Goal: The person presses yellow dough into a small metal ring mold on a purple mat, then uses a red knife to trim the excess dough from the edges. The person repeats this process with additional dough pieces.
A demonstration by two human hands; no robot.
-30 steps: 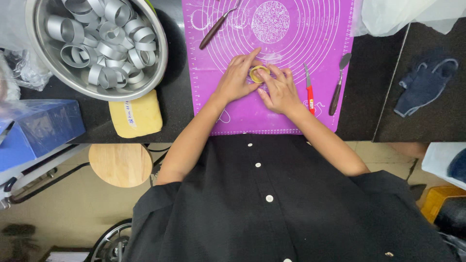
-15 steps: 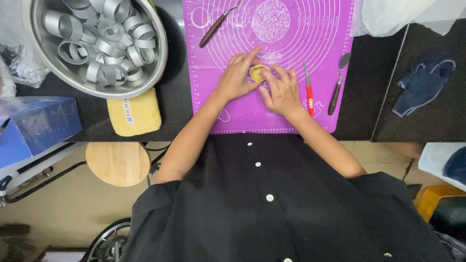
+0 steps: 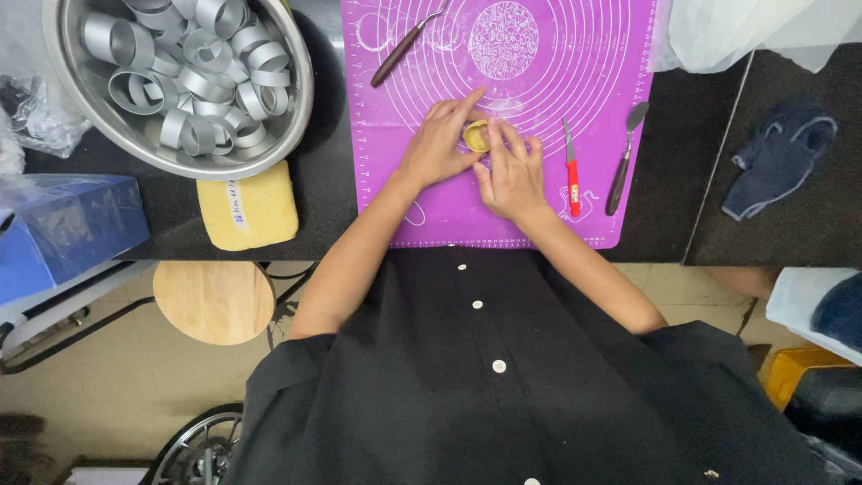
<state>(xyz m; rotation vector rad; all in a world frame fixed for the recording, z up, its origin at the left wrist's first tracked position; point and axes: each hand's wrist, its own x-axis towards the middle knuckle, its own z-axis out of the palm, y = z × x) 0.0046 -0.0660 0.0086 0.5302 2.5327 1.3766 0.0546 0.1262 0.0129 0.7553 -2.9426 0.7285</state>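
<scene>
Dough piece (image 3: 475,136) sat on purple mat (image 3: 539,207), pinched between both hands. Left hand (image 3: 437,148) and right hand (image 3: 512,175) curled on it, barely shifted since a second ago: shaping went on. Red knife (image 3: 570,169) just right; bowl of rings (image 3: 180,81) well left on worktop (image 3: 328,207).

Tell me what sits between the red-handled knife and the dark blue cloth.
In the head view, a dark-handled spatula lies on the purple mat between the red-handled knife and the dark blue cloth; beyond it, bare black counter.

Single head view, steep downward look over torso onto purple mat (image 3: 539,207), mid-range, counter edge across frame.
</scene>
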